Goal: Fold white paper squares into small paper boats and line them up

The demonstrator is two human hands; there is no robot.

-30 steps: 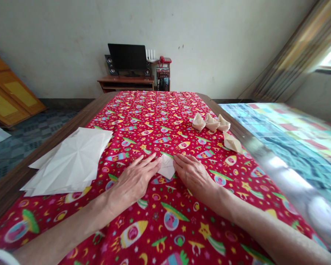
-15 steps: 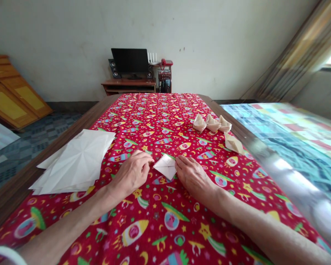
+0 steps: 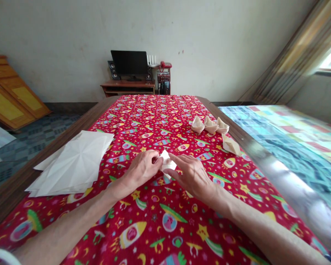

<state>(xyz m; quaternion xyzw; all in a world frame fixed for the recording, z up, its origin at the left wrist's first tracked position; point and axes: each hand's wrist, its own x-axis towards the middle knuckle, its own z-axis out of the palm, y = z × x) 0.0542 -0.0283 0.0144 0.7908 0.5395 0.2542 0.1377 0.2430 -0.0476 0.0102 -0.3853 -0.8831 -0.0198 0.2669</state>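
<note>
A small folded white paper piece (image 3: 166,163) is held between both my hands just above the red patterned tablecloth (image 3: 165,221). My left hand (image 3: 143,169) pinches its left side with curled fingers. My right hand (image 3: 191,174) grips its right side, the index finger stretched along the top. A stack of creased white sheets (image 3: 74,162) lies to the left of my left hand. Several finished folded paper shapes (image 3: 209,126) sit at the far right, with one more paper shape (image 3: 231,144) nearer.
The wooden table edge (image 3: 22,180) runs along the left. A shiny colourful surface (image 3: 287,147) borders the right side. A desk with a monitor (image 3: 129,64) and a red phone stands at the back wall. Wooden panels (image 3: 13,103) lean at far left.
The folded piece lay flat under my fingertips; both hands have since closed on it and lifted it slightly off the cloth, the left fingers curling into a pinch.
</note>
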